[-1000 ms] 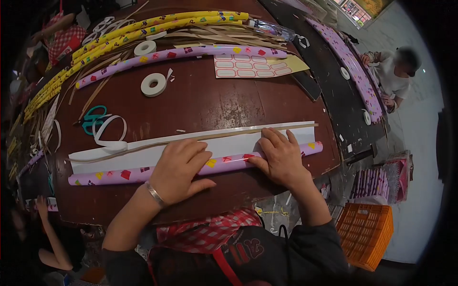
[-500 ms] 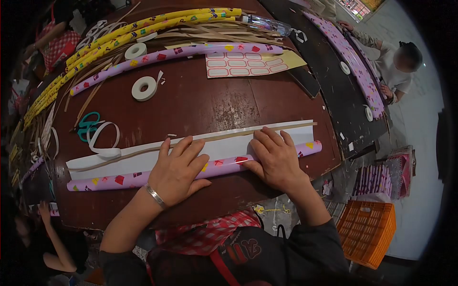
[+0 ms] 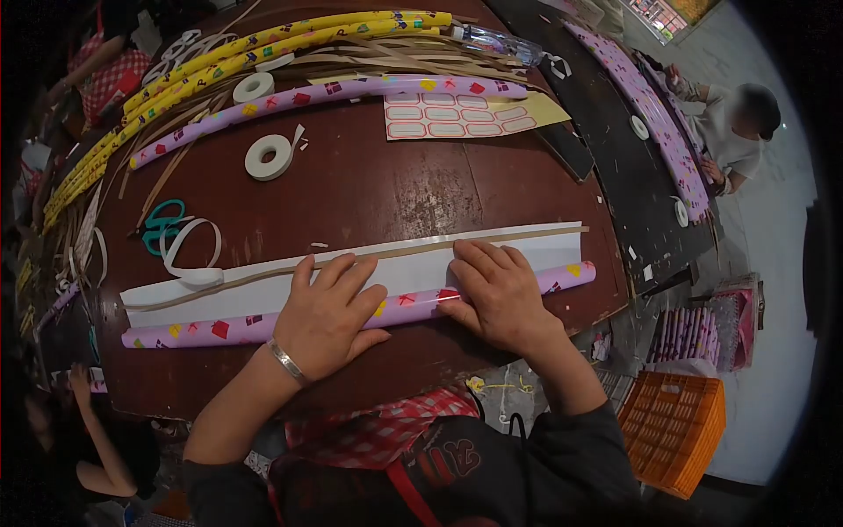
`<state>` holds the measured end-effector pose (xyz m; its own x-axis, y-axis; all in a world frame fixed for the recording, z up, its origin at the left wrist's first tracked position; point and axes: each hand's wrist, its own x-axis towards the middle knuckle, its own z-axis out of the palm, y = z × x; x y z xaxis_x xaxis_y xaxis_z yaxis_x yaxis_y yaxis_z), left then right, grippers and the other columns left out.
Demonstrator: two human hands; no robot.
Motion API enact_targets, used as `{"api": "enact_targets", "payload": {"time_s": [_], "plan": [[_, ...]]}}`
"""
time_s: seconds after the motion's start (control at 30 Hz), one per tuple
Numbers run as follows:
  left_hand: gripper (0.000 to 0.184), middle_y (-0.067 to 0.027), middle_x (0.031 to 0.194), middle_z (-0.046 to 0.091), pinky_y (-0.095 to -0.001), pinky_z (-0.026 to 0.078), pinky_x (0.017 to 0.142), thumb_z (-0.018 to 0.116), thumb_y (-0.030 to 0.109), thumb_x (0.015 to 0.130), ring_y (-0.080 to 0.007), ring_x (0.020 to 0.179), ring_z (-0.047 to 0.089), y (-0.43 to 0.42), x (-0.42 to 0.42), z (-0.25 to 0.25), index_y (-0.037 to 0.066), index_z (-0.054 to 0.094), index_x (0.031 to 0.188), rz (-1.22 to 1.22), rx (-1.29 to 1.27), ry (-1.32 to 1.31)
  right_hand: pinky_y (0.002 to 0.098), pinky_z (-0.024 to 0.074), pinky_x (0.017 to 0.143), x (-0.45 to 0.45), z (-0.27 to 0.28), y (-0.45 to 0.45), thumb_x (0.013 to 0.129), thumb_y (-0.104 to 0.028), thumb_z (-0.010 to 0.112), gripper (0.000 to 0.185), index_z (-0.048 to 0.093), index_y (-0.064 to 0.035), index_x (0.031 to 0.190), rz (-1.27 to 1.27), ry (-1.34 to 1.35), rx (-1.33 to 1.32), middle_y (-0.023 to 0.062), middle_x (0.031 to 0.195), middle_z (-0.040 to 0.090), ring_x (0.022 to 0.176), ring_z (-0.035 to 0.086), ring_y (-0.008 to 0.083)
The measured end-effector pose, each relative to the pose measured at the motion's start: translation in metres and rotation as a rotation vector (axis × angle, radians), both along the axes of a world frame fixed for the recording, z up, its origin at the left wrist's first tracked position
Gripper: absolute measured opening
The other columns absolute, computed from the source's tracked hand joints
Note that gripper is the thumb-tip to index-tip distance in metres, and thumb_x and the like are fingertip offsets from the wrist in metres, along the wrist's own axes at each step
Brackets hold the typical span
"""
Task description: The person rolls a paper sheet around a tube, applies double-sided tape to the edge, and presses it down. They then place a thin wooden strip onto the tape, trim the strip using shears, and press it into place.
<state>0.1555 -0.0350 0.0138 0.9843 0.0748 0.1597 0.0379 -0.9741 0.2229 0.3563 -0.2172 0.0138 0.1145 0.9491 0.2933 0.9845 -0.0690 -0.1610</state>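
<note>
A pink patterned paper roll (image 3: 237, 328) lies across the table near its front edge, with its white inner sheet (image 3: 193, 306) partly unrolled behind it. A thin brown strip (image 3: 395, 256) runs along that sheet. My left hand (image 3: 329, 316) rests flat over the roll and sheet, left of centre, fingers apart. Further right, my right hand (image 3: 496, 294) lies over the roll and sheet, fingers spread and the thumb on the roll. Neither hand grips anything. A loop of white tape (image 3: 202, 277) touches the sheet's left end, beside teal scissors (image 3: 162, 227).
White tape rolls (image 3: 269, 157), yellow rolls (image 3: 290, 42), another pink roll (image 3: 307, 94) and a label sheet (image 3: 457, 119) lie toward the back. An orange crate (image 3: 672, 426) stands at right. Other people are at the right and left.
My left hand has shifted slightly left with its fingers spread wider. My right hand has slid a little left along the roll.
</note>
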Motion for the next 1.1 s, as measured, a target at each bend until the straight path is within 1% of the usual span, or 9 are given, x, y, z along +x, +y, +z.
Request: {"api": "enact_targets", "payload": {"time_s": [0.23, 0.33, 0.43, 0.5, 0.53, 0.57, 0.73, 0.87, 1.1], "plan": [[0.051, -0.0118, 0.134, 0.053, -0.0559, 0.034, 0.103, 0.079, 0.040, 0.073, -0.0296, 0.126, 0.047, -0.001, 0.000, 0.001, 0.014, 0.060, 0.112, 0.013, -0.002, 0.013, 0.0477, 0.0445, 0.089, 0.006, -0.003, -0.008, 0.086, -0.049, 0.065, 0.052, 0.061, -0.0003, 0.104, -0.074, -0.051, -0.001, 0.0182, 0.122, 0.060, 0.112, 0.058, 0.0340], [0.054, -0.0124, 0.135, 0.052, -0.0563, 0.034, 0.103, 0.079, 0.041, 0.072, -0.0300, 0.126, 0.047, -0.002, 0.001, 0.001, 0.012, 0.060, 0.114, 0.014, 0.012, 0.019, 0.0479, 0.0444, 0.090, 0.006, -0.004, -0.009, 0.086, -0.051, 0.064, 0.053, 0.061, -0.0008, 0.105, -0.062, -0.043, 0.004, 0.0184, 0.123, 0.060, 0.113, 0.058, 0.0342], [0.061, -0.0138, 0.135, 0.052, -0.0564, 0.034, 0.104, 0.079, 0.043, 0.072, -0.0305, 0.127, 0.047, -0.012, 0.016, 0.002, 0.010, 0.059, 0.120, 0.005, -0.040, 0.015, 0.0481, 0.0441, 0.091, 0.007, -0.006, -0.009, 0.086, -0.051, 0.063, 0.054, 0.061, -0.0008, 0.105, -0.067, -0.026, 0.001, 0.0187, 0.124, 0.060, 0.114, 0.058, 0.0341], [0.072, -0.0155, 0.139, 0.049, -0.0544, 0.033, 0.105, 0.080, 0.043, 0.071, -0.0314, 0.129, 0.045, -0.025, 0.036, 0.005, 0.007, 0.054, 0.128, -0.078, -0.121, -0.031, 0.0484, 0.0438, 0.092, 0.007, -0.006, -0.010, 0.086, -0.051, 0.063, 0.054, 0.061, -0.0004, 0.107, -0.062, -0.026, -0.004, 0.0187, 0.125, 0.060, 0.115, 0.057, 0.0339], [0.079, -0.0170, 0.141, 0.046, -0.0549, 0.032, 0.107, 0.079, 0.046, 0.072, -0.0317, 0.132, 0.043, -0.032, 0.047, 0.007, 0.003, 0.051, 0.132, -0.116, -0.112, 0.007, 0.0487, 0.0435, 0.093, 0.007, -0.006, -0.011, 0.086, -0.050, 0.063, 0.055, 0.061, 0.0001, 0.109, -0.062, -0.028, -0.010, 0.0187, 0.126, 0.060, 0.116, 0.057, 0.0337], [0.079, -0.0170, 0.141, 0.046, -0.0549, 0.032, 0.107, 0.079, 0.046, 0.072, -0.0317, 0.132, 0.043, -0.037, 0.057, 0.005, 0.003, 0.051, 0.132, -0.110, -0.114, 0.004, 0.0487, 0.0435, 0.093, 0.008, -0.007, -0.012, 0.086, -0.050, 0.063, 0.055, 0.061, 0.0001, 0.109, -0.056, -0.030, -0.012, 0.0187, 0.126, 0.060, 0.116, 0.057, 0.0337], [0.094, -0.0203, 0.147, 0.042, -0.0579, 0.027, 0.112, 0.076, 0.051, 0.075, -0.0327, 0.140, 0.036, -0.049, 0.083, -0.007, -0.002, 0.038, 0.144, -0.142, -0.125, 0.009, 0.0499, 0.0423, 0.096, 0.011, -0.011, -0.016, 0.086, -0.047, 0.065, 0.060, 0.060, 0.0011, 0.121, -0.078, 0.012, -0.054, 0.0178, 0.132, 0.058, 0.121, 0.055, 0.0333], [0.097, -0.0200, 0.144, 0.045, -0.0555, 0.028, 0.112, 0.076, 0.053, 0.073, -0.0321, 0.138, 0.038, -0.051, 0.084, -0.013, -0.003, 0.039, 0.144, -0.120, -0.119, 0.018, 0.0498, 0.0425, 0.096, 0.010, -0.011, -0.015, 0.086, -0.046, 0.065, 0.060, 0.060, 0.0012, 0.122, -0.064, 0.019, -0.045, 0.0178, 0.132, 0.058, 0.122, 0.055, 0.0332], [0.091, -0.0235, 0.142, 0.047, -0.0514, 0.033, 0.111, 0.076, 0.048, 0.076, -0.0349, 0.134, 0.043, -0.048, 0.076, -0.008, -0.001, 0.039, 0.143, -0.114, -0.132, 0.040, 0.0496, 0.0429, 0.095, 0.011, -0.010, -0.016, 0.087, -0.047, 0.064, 0.057, 0.062, -0.0003, 0.118, -0.061, -0.005, -0.027, 0.0179, 0.132, 0.058, 0.121, 0.055, 0.0336]]}}
